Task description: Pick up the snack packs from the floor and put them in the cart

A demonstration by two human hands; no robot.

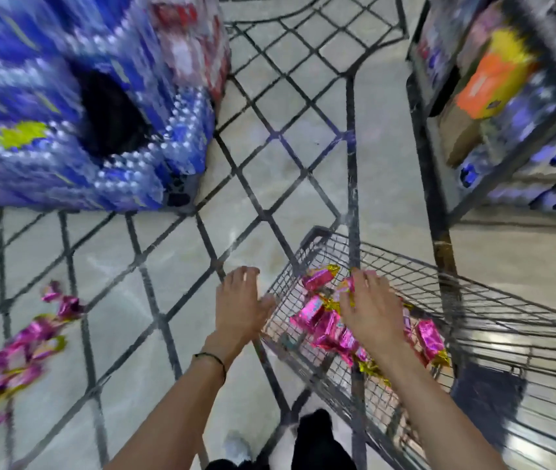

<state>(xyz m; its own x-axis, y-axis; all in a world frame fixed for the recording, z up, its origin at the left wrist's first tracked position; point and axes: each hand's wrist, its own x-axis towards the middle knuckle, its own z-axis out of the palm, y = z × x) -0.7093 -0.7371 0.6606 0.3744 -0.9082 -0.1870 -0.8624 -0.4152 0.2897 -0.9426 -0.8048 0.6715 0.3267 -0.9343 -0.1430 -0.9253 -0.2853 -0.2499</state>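
- The cart (439,266) is made of gray wire. It stands on the floor at the lower right.
- A pile of pink snack packs (320,325) with shiny gold ends lies inside the cart. The pile sits on the wire bottom, near the corner closest to the hands.
- At the far left, other snack packs (29,344) lie on the floor (154,266), well apart from the cart. They are pink too and look blurry.
- The left hand (241,301) is flat and loose, palm down, with straight fingers close together. It holds nothing. It hangs over the floor just beside the cart's corner, and its thumb is near the wire rim.
- The right hand (373,308) is over the cart, above the pile. Its fingers bend down a little.
- One pink pack (347,287) peeks out right at the fingertips of the right hand. I cannot tell if the hand is holding that pack or has let it go.
- A thin black band (217,360) goes round the left wrist.
- The floor is pale, with dark lines that make squares.
- A big stack of blue bottle packs (49,154) stands on the floor at the top left. It is very blurry.
- A shelf (438,184) stands at the top right, past the cart. An orange and yellow box (486,86) sits on it.
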